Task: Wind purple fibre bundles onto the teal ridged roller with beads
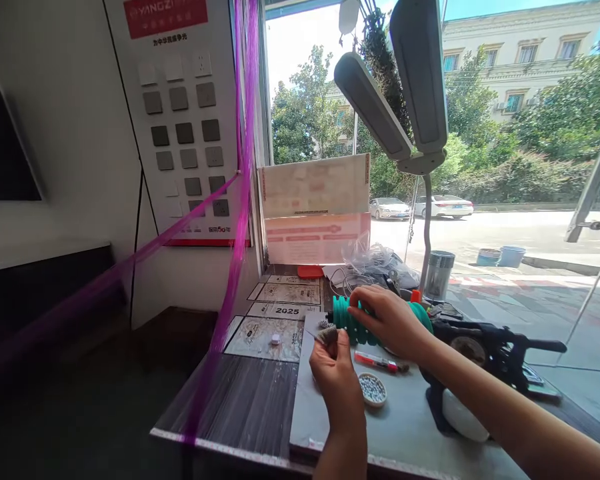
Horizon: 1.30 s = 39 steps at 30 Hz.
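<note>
My left hand (336, 373) is closed, pinching a small grey-brown piece (327, 335) between thumb and fingers. A thin, pale line sticks out to the left of that piece. Just above it, my right hand (387, 315) is bent over a green ribbed cylinder (341, 310), its thumb and fingertips drawn together. What those fingertips hold, if anything, is too small to make out, and the hand hides part of the cylinder. Below the cylinder lies a red and clear pen-like tool (377, 362). A small round dish (373, 390) of pale beads sits to the right of my left wrist.
A black clamp-like stand (485, 353) is at the right, beneath my right forearm. Behind stand a two-headed lamp (427, 200), a metal canister (439, 277) and a heap of clear plastic (380, 263). Purple strands (237, 253) hang across the table's left side.
</note>
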{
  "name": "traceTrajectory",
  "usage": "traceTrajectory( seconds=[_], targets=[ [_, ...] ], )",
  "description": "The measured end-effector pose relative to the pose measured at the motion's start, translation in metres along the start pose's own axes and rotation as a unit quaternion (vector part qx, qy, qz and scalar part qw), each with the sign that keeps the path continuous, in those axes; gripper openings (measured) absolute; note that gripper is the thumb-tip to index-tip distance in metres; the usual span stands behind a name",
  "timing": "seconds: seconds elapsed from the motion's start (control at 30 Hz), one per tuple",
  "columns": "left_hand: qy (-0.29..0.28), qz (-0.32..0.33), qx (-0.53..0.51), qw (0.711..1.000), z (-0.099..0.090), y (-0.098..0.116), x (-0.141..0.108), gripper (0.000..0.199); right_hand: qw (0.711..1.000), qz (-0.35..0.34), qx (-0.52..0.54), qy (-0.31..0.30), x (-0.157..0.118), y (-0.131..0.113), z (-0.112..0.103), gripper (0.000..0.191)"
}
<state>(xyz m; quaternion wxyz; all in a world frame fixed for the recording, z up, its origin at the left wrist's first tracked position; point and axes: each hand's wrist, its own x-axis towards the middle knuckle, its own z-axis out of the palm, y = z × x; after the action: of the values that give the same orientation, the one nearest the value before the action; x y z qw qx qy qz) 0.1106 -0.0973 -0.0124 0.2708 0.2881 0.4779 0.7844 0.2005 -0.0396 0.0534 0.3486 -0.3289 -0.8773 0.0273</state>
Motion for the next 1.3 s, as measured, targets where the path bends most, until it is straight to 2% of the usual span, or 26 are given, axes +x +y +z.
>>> traceTrajectory(
  seconds=[0.23, 0.47, 0.9, 1.07, 1.2, 1.27, 1.3],
  targets=[
    [-0.018, 0.011, 0.061, 0.998, -0.005, 0.001, 0.0, 0.018, 0.999, 0.006, 0.001, -0.032, 0.001, -0.002, -0.006, 0.016],
    [-0.039, 0.007, 0.05, 0.998, -0.003, 0.005, -0.001, 0.015, 0.997, 0.035, -0.027, -0.056, 0.002, -0.004, -0.006, 0.027],
    [-0.011, -0.008, 0.007, 1.0, 0.002, 0.0, -0.005, 0.022, 0.995, 0.052, -0.071, -0.054, 0.005, -0.012, -0.006, 0.022],
    [0.021, -0.048, -0.042, 0.998, -0.02, -0.005, 0.0, 0.045, 0.997, 0.015, -0.049, -0.059, 0.001, -0.01, -0.01, 0.024],
    [0.055, -0.062, -0.103, 0.991, -0.052, 0.015, 0.005, 0.055, 1.0, 0.007, 0.014, -0.025, -0.019, -0.026, -0.019, 0.021],
    [0.012, -0.102, -0.132, 0.986, -0.065, 0.029, 0.0, 0.052, 0.997, 0.001, 0.071, -0.009, -0.034, -0.04, -0.022, 0.017],
    [-0.037, -0.142, -0.137, 0.98, -0.07, 0.035, -0.004, 0.05, 0.994, 0.006, 0.104, -0.011, -0.041, -0.046, -0.022, 0.017]
  ],
)
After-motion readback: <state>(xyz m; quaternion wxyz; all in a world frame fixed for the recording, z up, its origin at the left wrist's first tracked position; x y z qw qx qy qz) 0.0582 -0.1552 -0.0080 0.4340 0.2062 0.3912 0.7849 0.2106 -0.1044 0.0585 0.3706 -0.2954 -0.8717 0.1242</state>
